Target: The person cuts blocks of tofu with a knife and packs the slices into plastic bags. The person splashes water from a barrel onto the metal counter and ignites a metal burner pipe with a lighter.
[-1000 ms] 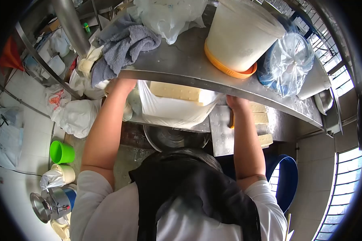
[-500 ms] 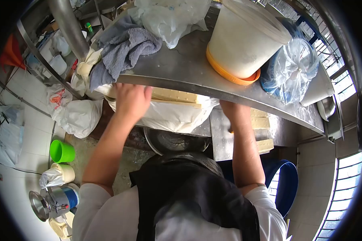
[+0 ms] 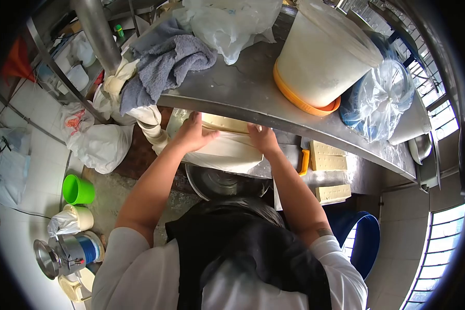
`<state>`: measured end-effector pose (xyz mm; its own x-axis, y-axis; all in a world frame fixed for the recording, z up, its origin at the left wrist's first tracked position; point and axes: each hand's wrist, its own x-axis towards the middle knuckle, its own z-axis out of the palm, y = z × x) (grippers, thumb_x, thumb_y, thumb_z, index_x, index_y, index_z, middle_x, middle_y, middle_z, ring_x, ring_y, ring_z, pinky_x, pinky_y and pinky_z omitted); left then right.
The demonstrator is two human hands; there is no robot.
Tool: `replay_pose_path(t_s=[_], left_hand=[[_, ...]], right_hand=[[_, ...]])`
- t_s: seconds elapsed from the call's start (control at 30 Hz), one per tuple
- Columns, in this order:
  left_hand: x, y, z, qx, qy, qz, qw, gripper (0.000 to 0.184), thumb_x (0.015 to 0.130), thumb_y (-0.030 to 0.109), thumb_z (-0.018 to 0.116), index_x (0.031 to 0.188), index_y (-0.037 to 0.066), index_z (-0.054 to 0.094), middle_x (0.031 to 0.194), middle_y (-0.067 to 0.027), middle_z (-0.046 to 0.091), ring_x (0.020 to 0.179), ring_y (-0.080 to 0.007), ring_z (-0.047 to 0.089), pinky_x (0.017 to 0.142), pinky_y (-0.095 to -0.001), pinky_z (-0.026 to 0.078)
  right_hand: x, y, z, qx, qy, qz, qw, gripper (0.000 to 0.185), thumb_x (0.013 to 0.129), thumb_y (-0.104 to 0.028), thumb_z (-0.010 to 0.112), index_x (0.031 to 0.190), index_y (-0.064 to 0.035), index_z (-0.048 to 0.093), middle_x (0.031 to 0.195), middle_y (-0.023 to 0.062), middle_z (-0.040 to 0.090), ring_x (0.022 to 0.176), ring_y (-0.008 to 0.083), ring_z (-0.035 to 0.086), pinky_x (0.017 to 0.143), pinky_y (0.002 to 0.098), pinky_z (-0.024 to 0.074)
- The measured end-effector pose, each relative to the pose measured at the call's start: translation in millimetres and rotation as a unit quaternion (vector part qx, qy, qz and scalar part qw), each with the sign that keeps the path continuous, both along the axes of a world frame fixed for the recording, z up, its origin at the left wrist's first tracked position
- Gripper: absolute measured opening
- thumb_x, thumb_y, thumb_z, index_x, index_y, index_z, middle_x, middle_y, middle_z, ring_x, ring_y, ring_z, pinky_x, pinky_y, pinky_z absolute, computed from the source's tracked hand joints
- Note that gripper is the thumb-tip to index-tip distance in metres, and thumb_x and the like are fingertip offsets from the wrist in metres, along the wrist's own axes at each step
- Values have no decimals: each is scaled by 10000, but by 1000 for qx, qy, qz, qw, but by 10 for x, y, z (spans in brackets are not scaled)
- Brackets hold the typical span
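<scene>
Under the metal shelf lies a pale yellow dimpled block (image 3: 225,124) with white cloth (image 3: 225,152) around its near side. My left hand (image 3: 194,135) is at the block's left end, thumb spread away from the fingers over the cloth. At the right end, my right hand (image 3: 262,138) has its fingers on the block's edge and the cloth. The shelf edge partly hides the fingertips. To the right, several more pale blocks (image 3: 328,157) rest on a metal surface beside a yellow-orange handle (image 3: 304,162).
The metal shelf (image 3: 232,85) overhangs the hands, carrying a grey towel (image 3: 170,62), a plastic bag (image 3: 227,23) and a large white bucket (image 3: 323,57). A round metal basin (image 3: 222,183) sits below. A blue barrel (image 3: 369,243) stands at the lower right.
My right hand has moved left to the block's right end, uncovering the handle and pale blocks. My left hand has shifted right and down onto the block's left end. The cloth is drawn in closer.
</scene>
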<state>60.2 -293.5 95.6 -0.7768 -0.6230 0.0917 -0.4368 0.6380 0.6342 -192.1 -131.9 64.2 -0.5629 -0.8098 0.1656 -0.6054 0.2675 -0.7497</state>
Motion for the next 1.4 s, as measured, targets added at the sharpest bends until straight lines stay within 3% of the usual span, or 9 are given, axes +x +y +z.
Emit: replay_pose_path(t_s=[0.2,0.8,0.9,1.0,1.1,1.2,1.27,1.3,1.4], left_hand=[[302,53,182,-77,-217,-116,966,1367,723,492,943,1649,-32,84,1720,-337,85,1582,-483,223,1290,-468,289],[-2,56,278,-100,-123,-140,977,1271,655,492,974,1607,-17,303,1657,-350,269,1547,-492,279,1261,-481,342],[18,44,555,-54,-170,-156,972,1167,749,422,924,1588,-86,291,1683,-342,241,1548,-480,293,1281,-470,303],[99,-143,517,44,120,-33,991,826,882,353,817,1505,-62,470,1560,-316,477,1454,-440,473,1191,-458,407],[152,-204,926,80,135,128,979,416,1001,260,672,1281,-48,666,1272,-218,709,1154,-319,676,988,-433,519],[0,-29,1160,155,295,91,938,358,1033,235,631,1248,-46,687,1185,-172,740,1034,-231,667,939,-400,532],[-63,224,1586,162,117,78,977,458,1018,173,642,1440,4,591,1469,-170,607,1332,-244,570,1106,-379,469],[-13,356,1735,-202,-33,59,977,360,995,195,668,1322,45,670,1308,-178,697,1208,-316,654,1020,-420,524],[1,254,1505,-312,199,-34,928,265,966,197,694,1190,56,714,1107,-155,751,1022,-382,704,909,-466,564]], right_hand=[[-65,-186,424,73,50,155,984,614,972,-516,703,1394,-75,637,1391,199,656,1315,377,578,1127,436,438],[11,-241,442,46,127,203,970,450,896,-355,776,1255,-91,711,1206,154,725,1161,339,658,1032,458,512],[-39,-219,521,111,130,138,976,489,999,-361,695,1360,-34,655,1358,201,670,1276,365,607,1106,463,459],[-369,-77,475,-55,269,69,959,389,1013,-290,673,1290,-17,672,1312,204,681,1185,339,637,1067,451,485],[-299,28,967,-205,-55,87,973,294,993,-231,683,1205,-27,689,1231,200,692,1092,294,651,995,401,527],[249,25,1938,-29,-14,251,967,165,978,-178,678,1092,-66,722,1014,117,709,956,252,668,857,383,552],[707,-132,2431,131,133,297,937,138,940,-181,720,1032,-80,738,936,104,704,891,225,670,786,357,555],[743,-428,2345,195,53,259,944,135,944,-186,710,1012,-73,739,920,95,711,864,224,675,771,376,552],[768,-667,2265,236,-21,220,946,146,953,-196,696,997,-63,738,907,87,718,837,225,679,758,396,550]])
